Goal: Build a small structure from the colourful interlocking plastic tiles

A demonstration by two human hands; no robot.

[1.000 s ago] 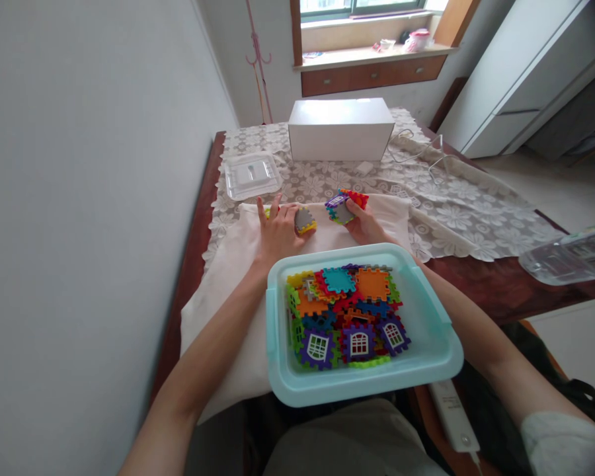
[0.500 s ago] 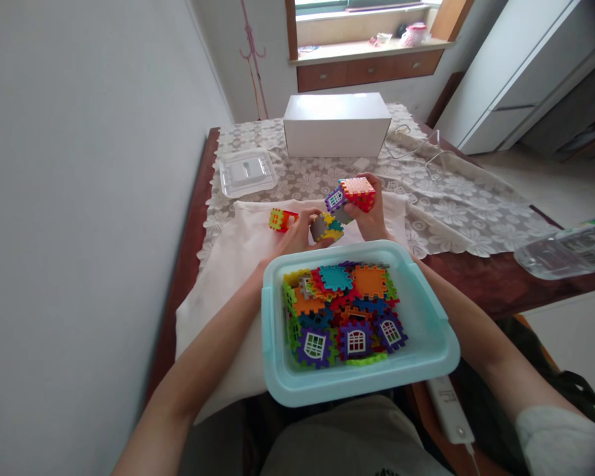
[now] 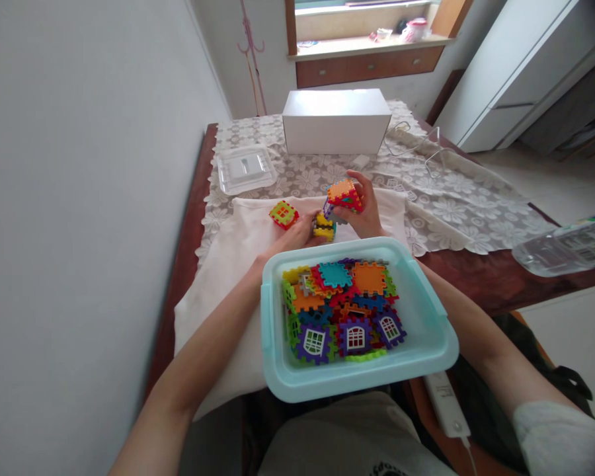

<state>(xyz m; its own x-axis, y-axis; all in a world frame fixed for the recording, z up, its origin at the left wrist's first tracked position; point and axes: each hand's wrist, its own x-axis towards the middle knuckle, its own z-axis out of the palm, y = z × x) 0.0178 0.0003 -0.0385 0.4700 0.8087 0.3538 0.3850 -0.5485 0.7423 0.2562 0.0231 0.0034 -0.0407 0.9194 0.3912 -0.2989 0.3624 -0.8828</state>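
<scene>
My left hand (image 3: 301, 233) is closed around a small cube of interlocking plastic tiles (image 3: 324, 226), with yellow, grey and teal sides. Just above and to the right, my right hand (image 3: 367, 210) grips a larger tile block (image 3: 344, 194) in orange, red and purple, with a white window on one side. The two pieces are close together; whether they touch I cannot tell. A lime-green and red tile block (image 3: 283, 213) rests on the white cloth (image 3: 233, 264) beside my left hand. Nearer to me, a light blue tub (image 3: 436, 337) holds several loose tiles (image 3: 369, 277).
A white box (image 3: 336, 135) stands at the back of the lace-covered table. A clear plastic lid (image 3: 246, 170) lies at the back left. At the right edge is a clear plastic bottle (image 3: 565, 246). A white power strip (image 3: 446, 404) sits below the tub.
The right-hand block has moved slightly left and been turned, now showing an orange face on top. The left-hand cube has rotated. The lime-green and red block on the cloth has turned over.
</scene>
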